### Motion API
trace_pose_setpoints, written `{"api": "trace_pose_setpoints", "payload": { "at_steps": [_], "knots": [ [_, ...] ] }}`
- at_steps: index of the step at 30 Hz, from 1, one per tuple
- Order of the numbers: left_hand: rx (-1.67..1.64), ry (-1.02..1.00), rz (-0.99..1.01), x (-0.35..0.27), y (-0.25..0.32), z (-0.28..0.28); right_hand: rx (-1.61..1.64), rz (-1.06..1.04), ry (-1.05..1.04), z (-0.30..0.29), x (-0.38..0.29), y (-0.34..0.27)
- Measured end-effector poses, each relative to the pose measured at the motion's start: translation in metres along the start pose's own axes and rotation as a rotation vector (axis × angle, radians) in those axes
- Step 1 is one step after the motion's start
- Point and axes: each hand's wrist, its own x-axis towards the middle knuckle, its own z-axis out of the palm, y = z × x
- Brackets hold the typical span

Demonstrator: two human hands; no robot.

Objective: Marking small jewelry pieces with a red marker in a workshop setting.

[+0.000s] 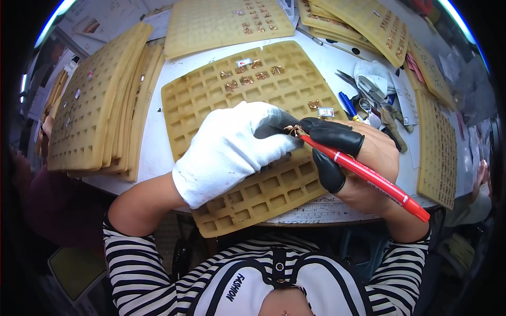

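Observation:
My left hand (237,144), in a white cloth glove with darkened fingertips, pinches a small copper-coloured metal piece (293,129). Black finger cots cover fingers of my right hand (355,154), which holds a red marker pen (367,175); its tip end meets the metal piece. Beneath both hands lies a yellowish tray (189,75) with rows of square pockets. Several copper-coloured pieces (261,75) sit in its upper pockets, beside a small paper label (244,62). Another piece (314,104) and a second label (325,112) are at the tray's right side. My hands hide part of the tray's middle.
Similar trays stand stacked at the left (99,106); others lie at the back (221,23), upper right (367,27) and right (437,146). Near my right hand are a blue-handled tool (348,104), scissors or pliers (348,79) and a white cloth (373,75). Other people's hands show at both sides.

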Motion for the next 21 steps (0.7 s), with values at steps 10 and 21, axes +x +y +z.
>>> {"api": "trace_pose_setpoints", "payload": {
  "at_steps": [10, 21],
  "knots": [
    [-0.120, 0.072, 0.005, -0.0017, -0.0004, 0.0062, -0.030, -0.007, 0.001, 0.0016, -0.0008, 0.0017],
    [-0.163, 0.033, -0.088, -0.0003, 0.0003, 0.0060, -0.043, -0.021, 0.002, 0.0022, -0.0010, 0.0017]
  ]
}}
